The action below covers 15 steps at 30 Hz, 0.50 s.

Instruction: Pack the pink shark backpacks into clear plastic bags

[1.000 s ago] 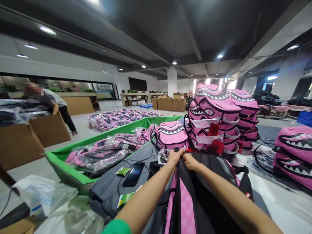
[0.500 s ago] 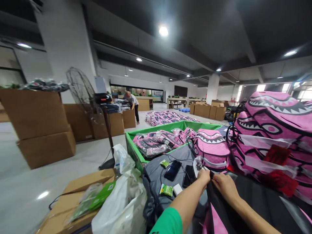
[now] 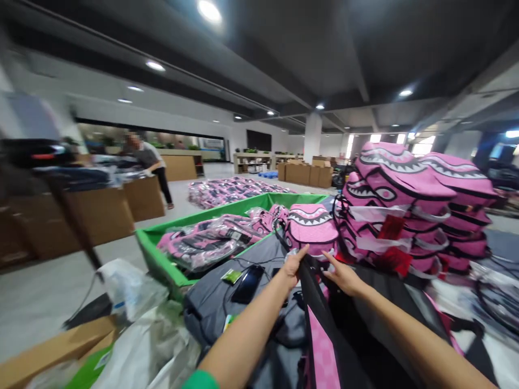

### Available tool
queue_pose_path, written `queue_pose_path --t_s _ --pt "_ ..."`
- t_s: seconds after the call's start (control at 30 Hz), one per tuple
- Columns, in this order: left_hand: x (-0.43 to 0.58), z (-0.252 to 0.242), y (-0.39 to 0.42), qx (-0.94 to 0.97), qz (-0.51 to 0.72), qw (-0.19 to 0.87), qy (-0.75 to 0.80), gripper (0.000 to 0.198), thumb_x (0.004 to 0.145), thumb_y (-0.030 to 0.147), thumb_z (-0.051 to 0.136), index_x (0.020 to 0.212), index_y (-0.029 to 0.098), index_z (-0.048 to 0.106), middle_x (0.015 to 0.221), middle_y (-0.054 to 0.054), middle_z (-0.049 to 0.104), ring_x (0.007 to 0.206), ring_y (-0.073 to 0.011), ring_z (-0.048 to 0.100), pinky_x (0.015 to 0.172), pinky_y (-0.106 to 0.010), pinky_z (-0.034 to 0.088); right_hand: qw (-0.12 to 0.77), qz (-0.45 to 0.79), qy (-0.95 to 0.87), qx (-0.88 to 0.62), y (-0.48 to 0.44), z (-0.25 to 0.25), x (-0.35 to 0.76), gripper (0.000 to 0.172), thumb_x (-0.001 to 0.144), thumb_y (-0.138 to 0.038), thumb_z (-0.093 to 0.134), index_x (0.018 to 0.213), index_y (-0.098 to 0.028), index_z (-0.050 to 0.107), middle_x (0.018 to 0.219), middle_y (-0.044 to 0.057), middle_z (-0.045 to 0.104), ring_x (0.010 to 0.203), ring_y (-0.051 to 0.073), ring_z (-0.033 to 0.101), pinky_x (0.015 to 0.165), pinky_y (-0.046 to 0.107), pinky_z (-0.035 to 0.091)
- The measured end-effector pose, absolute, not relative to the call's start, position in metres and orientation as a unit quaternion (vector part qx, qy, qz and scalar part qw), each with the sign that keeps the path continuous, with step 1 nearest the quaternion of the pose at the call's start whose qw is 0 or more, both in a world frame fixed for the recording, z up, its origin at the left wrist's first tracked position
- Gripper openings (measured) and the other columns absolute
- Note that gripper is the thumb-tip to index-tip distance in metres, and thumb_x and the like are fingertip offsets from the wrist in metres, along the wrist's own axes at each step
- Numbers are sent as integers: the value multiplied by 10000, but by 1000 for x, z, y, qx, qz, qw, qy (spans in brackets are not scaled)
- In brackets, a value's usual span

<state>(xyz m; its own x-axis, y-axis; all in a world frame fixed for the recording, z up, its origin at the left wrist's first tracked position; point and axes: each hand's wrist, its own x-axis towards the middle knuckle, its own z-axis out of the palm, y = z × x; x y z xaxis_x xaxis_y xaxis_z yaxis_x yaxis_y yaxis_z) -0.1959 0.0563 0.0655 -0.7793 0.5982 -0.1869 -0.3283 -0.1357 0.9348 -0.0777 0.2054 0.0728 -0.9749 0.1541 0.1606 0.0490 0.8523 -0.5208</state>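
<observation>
reaching out from the near edge, two bare forearms stretch over a black and pink backpack (image 3: pixel 323 354) that lies at the near middle of the scene, its black top edge raised between the hands. the left hand (image 3: pixel 294 266) is closed on that edge with the thumb sticking up. the right hand (image 3: pixel 344 276) lies on the black fabric just beside it, fingers stretched toward the left hand and not curled round anything that shows. a green sleeve (image 3: pixel 198 381) peeks in at the bottom. left of the backpack, a grey cloth (image 3: pixel 206 305) carries a dark phone (image 3: pixel 247 283), a cable and a small green packet (image 3: pixel 232 276). at the near left are white plastic bags (image 3: pixel 133 335) and a cardboard box (image 3: pixel 44 354). just beyond the hands a pink backpack with a shark mouth (image 3: pixel 311 228) stands upright. to its right a tall stack of pink backpacks (image 3: pixel 399 208) rises, with red tags hanging off it. left of these, a green bin (image 3: pixel 160 262) holds more pink backpacks wrapped in clear plastic (image 3: pixel 203 246). at the left edge a blurred dark pole (image 3: pixel 71 219) slants up, perhaps a fan stand, though the smear makes it hard to tell. further off, a flat pile of wrapped pink packs (image 3: pixel 233 189) lies on the pale floor, and a person (image 3: pixel 151 165) bends over brown cartons (image 3: pixel 107 210) at the far left. at the far end a white pillar (image 3: pixel 312 138) stands near a row of cardboard boxes (image 3: pixel 300 173), under dark ceiling beams and round lights.
</observation>
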Motion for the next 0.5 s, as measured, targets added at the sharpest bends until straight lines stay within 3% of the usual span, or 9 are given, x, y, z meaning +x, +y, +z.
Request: queue_pose_path --t_s 0.03,0.1,0.2,0.27,0.33,0.4,0.5 --pt "-194 78 57 147 739 317 577 468 784 580 759 736 125 663 613 -39 668 518 -159 625 592 -310 559 95 277 -955 -49 202 84 -84 610 888 -215 608 1485 -221 484 657 -52 577 632 155 566 619 232 399" --pt "-187 101 57 207 732 314 568 502 606 560 893 749 122 692 636 -40 693 535 -153 630 579 -282 539 114 275 -953 -49 200 107 -93 625 822 -146 662 1434 -216 554 740 -26 603 703 152 579 644 225 415" --pt "-175 123 55 278 725 280 565 563 458 527 960 770 114 737 684 -32 715 588 -125 617 589 -229 489 160 247 -952 -84 208 132 -89 360 781 -143 717 1135 -200 750 931 52 625 918 195 594 730 244 429" --pt "-169 131 57 306 722 250 568 557 456 556 948 727 115 741 666 -20 703 598 -110 590 592 -217 456 155 238 -952 -115 216 140 -73 190 788 -174 731 969 -202 780 888 54 612 946 216 589 729 256 420" --pt "-166 136 66 321 719 226 573 562 465 606 921 672 121 726 628 -12 677 595 -112 565 592 -226 435 111 245 -954 -137 220 140 -48 44 798 -194 723 816 -194 764 718 16 565 816 195 595 669 253 405" --pt "-163 138 81 332 711 211 583 589 452 655 894 640 128 711 601 -10 657 589 -120 546 594 -241 426 38 271 -951 -142 216 130 -15 115 788 -169 706 673 -171 710 571 -31 482 623 141 542 588 234 383" --pt "-156 133 110 348 684 201 608 617 452 712 847 615 140 680 584 -11 636 590 -132 535 602 -257 426 -56 340 -930 -131 189 98 46 161 745 -109 686 594 -154 659 505 -71 464 476 83 454 506 205 364"
